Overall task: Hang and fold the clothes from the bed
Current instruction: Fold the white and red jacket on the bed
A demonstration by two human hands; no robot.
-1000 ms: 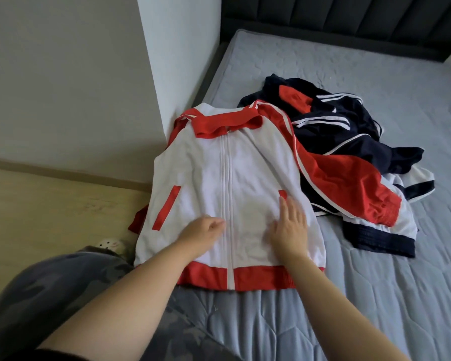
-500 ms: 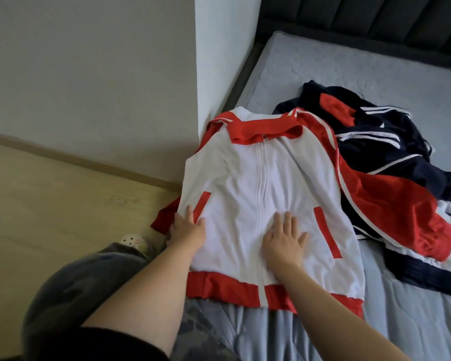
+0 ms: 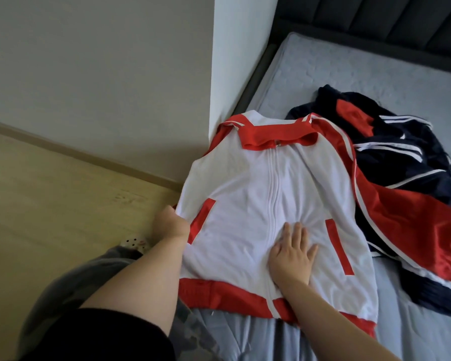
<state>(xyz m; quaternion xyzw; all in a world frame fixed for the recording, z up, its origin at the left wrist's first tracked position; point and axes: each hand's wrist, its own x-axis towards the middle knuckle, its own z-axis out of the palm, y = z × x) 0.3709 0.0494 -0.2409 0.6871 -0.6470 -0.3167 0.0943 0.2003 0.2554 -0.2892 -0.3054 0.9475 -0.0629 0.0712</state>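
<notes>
At nine o'clock the pale wood-grain floor (image 3: 63, 204) runs smooth and hard beside the bed. My left hand (image 3: 171, 226) has slid off the chest of the white zip-up track jacket (image 3: 245, 199), where it lay a second ago, out to the garment's nine o'clock edge. Its fingers now curl round the side seam just beside the red pocket stripe, gripping the cloth. I take this as the start of a fold: I have the side in hand to bring it over toward the zip.

The jacket lies face up and zipped on the near edge of the grey quilted mattress (image 3: 336, 82), red collar at twelve o'clock, red ribbed hem at six. Its fabric looks thin, slick and limp, wrinkling in soft fans where it is pressed.

My right hand (image 3: 292, 255) has drifted from the three o'clock pocket in toward the zip. It lies open, fingers straight and spread, palm pinning the front flat. The smoothing looks done.

At two to three o'clock, touching the jacket's red sleeve, sits a crumpled heap of navy, red and white striped sportswear (image 3: 401, 157), glossy and tangled, not yet sorted. The mattress around it is matte, stitched in a puffy pattern.
</notes>
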